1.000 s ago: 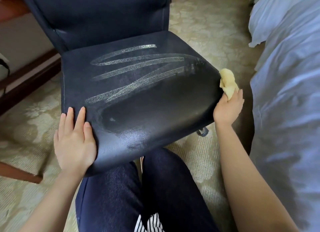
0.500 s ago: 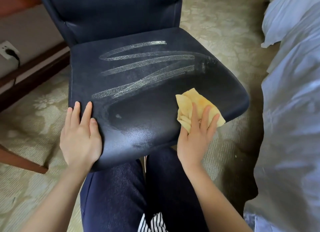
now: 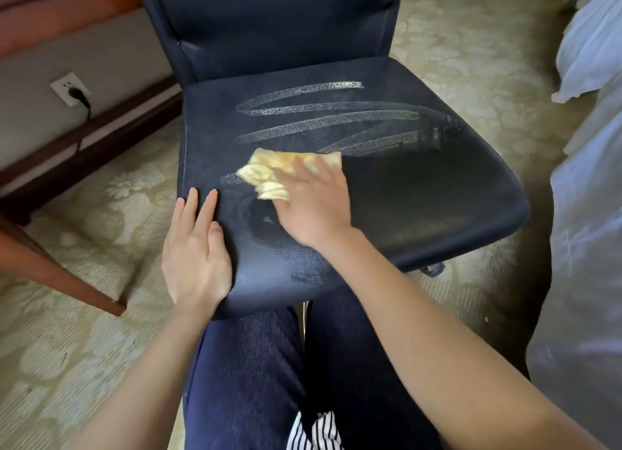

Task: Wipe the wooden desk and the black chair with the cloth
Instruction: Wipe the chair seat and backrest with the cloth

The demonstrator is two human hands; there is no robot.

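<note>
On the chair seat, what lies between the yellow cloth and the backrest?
Head view: pale zigzag streaks cross the seat between the cloth, pressed under the right hand, and the backrest. Nothing else lies there.

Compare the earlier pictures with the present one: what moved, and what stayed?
The right hand swept the cloth leftward across the chair seat, from its right edge to near the left hand. That hand stays flat on the front left corner; the pale streaks remain.

Left hand point(image 3: 197, 247): flat, palm down, fingers straight and together.
Right hand point(image 3: 313, 204): palm down, fingers spread, seemingly straight; blurred.
Forearms: both reaching forward.
</note>
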